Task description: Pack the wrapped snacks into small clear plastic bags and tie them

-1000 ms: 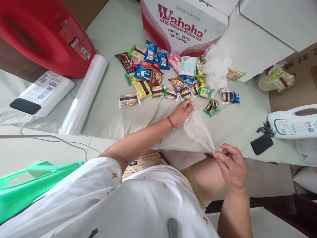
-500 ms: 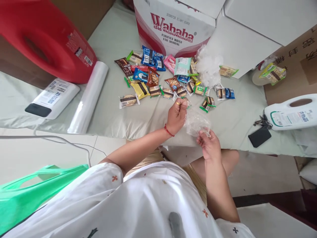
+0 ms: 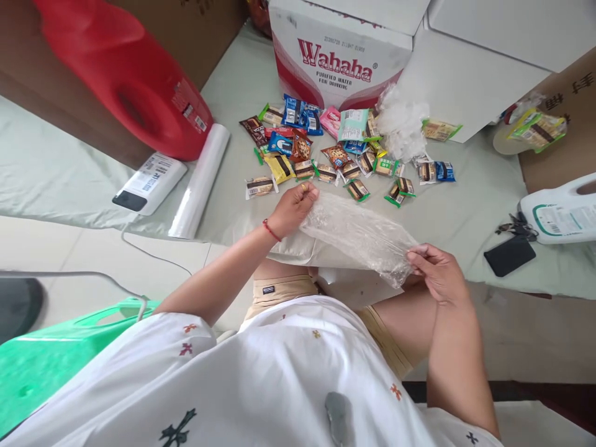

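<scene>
A clear plastic bag (image 3: 361, 234) is stretched out between my two hands above the front edge of the covered surface. My left hand (image 3: 295, 209), with a red string on the wrist, pinches its upper left end. The lower right end is gripped by the thumb and fingers of my right hand (image 3: 435, 270). Just beyond the bag lie several wrapped snacks, among them a small biscuit pack with green ends (image 3: 357, 190), a yellow packet (image 3: 280, 168) and a blue packet (image 3: 294, 110). Crumpled clear bags (image 3: 403, 121) are heaped beside them.
A Wahaha water carton (image 3: 342, 62) stands behind the snacks. On the left are a red jug (image 3: 139, 81), a white label printer (image 3: 151, 183) and a plastic roll (image 3: 200, 183). A white detergent bottle (image 3: 563, 211) and a black wallet-like item (image 3: 510, 255) lie right. A green bag (image 3: 46, 366) hangs low left.
My hands have moved apart, the left one leftward and the right one rightward, pulling the crumpled bag out long. The biscuit pack behind my left hand now shows fully. The view has shifted somewhat.
</scene>
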`<state>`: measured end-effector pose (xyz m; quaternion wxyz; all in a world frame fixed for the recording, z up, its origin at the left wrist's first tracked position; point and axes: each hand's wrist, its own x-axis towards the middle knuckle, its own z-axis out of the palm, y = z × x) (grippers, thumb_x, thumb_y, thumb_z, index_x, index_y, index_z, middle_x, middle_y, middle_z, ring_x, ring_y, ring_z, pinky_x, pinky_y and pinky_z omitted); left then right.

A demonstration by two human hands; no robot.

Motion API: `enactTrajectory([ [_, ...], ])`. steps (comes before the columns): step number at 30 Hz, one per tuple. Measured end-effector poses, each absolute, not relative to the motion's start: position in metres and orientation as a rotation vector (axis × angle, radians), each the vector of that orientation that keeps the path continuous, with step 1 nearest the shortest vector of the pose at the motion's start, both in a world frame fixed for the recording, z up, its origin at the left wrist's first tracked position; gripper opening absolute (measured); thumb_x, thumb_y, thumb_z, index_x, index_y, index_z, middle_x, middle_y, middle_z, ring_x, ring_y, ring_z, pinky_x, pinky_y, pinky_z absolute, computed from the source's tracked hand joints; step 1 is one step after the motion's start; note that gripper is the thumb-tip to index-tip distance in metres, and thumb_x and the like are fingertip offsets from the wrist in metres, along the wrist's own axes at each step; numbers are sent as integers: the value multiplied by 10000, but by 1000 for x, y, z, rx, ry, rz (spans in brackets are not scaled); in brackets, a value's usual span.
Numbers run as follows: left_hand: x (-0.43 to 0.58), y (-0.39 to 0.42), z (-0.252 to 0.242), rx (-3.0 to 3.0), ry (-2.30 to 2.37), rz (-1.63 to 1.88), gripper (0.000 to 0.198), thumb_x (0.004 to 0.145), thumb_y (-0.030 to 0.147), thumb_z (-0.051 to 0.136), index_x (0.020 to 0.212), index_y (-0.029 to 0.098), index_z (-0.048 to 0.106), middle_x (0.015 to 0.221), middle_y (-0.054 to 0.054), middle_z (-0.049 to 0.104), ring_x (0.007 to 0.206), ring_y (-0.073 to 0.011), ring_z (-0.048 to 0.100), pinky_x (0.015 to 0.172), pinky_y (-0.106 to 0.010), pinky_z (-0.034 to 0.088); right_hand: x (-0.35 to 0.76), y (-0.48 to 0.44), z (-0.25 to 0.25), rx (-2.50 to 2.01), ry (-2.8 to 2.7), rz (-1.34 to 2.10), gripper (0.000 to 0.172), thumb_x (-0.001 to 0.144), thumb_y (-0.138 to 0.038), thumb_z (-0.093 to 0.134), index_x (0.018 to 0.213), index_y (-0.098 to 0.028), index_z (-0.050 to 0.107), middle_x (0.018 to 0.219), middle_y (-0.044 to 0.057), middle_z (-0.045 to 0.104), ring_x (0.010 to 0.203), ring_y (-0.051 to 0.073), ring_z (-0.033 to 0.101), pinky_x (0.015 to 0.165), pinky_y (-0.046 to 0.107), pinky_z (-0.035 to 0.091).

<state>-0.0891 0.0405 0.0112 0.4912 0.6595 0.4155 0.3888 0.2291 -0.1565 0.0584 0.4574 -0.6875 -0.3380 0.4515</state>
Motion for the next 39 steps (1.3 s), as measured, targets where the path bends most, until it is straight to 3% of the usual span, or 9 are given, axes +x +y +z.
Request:
enactTrajectory([
  [4, -85, 26, 18, 1678, 1322, 1246, 336, 857, 467, 743, 1004, 198, 606, 850, -6, 560, 679, -124, 470, 662, -273, 398, 199, -159, 39, -1739, -881, 695, 364, 805, -534, 794, 931, -198, 738, 829, 18, 690, 647, 123, 531, 530, 237, 420],
  [6, -76, 4, 32, 1645, 1240, 1222, 323, 869, 482, 735, 970, 199, 616, 818, -1, 564, 668, -117, 470, 645, -264, 394, 184, -163, 38, -1783, -1043, 424, 302, 907, -484, 702, 1014, -206, 757, 869, 36, 704, 693, 146, 582, 606, 268, 478],
  [9, -51, -37, 50, 1350, 835, 737, 447, 870, 625, 698, 836, 190, 602, 641, 31, 518, 544, -88, 446, 531, -237, 333, 167, -170, 39, -1802, -1362, 17, 220, 985, -338, 618, 1068, -226, 788, 854, 46, 690, 717, 155, 620, 695, 290, 512],
  [13, -13, -67, 50, 992, 691, 444, 584, 778, 739, 722, 840, 170, 604, 743, -3, 626, 549, -81, 553, 464, -205, 312, 153, -172, 34, -1779, -1685, -216, 246, 1001, -204, 576, 1131, -240, 782, 817, 52, 679, 746, 171, 634, 722, 295, 515],
  [18, 5, -67, 28, 947, 737, 500, 539, 679, 619, 847, 824, 139, 650, 752, -16, 675, 571, -72, 561, 489, -196, 352, 149, -173, 33, -1762, -1704, -20, 215, 1009, -248, 591, 1133, -238, 766, 918, 74, 718, 822, 186, 665, 779, 320, 554],
  [27, -5, -67, 24, 890, 743, 537, 531, 720, 640, 814, 809, 162, 599, 726, 12, 637, 546, -48, 502, 475, -189, 300, 151, -166, 33, -1646, -1028, 508, 268, 948, -488, 682, 949, -239, 780, 1003, 70, 690, 913, 203, 678, 762, 344, 573],
  [32, -3, -69, 31, 941, 686, 466, 558, 793, 709, 719, 858, 164, 617, 866, -24, 669, 585, -72, 583, 467, -206, 340, 144, -162, 34, -1700, -1028, 489, 278, 918, -506, 704, 947, -245, 794, 979, 69, 671, 910, 200, 656, 750, 334, 551],
  [36, 2, -67, 31, 970, 688, 515, 569, 714, 681, 810, 844, 164, 610, 746, 8, 645, 546, -63, 508, 479, -214, 335, 135, -158, 33, -1680, -974, 526, 287, 896, -513, 716, 918, -234, 780, 955, 61, 677, 831, 176, 629, 699, 314, 522],
  [39, 0, -63, 28, 896, 696, 553, 530, 709, 626, 833, 813, 166, 590, 690, 17, 633, 523, -53, 461, 473, -210, 304, 139, -153, 33, -1579, -639, 630, 321, 861, -540, 739, 888, -221, 716, 898, 27, 671, 655, 112, 517, 565, 260, 433],
])
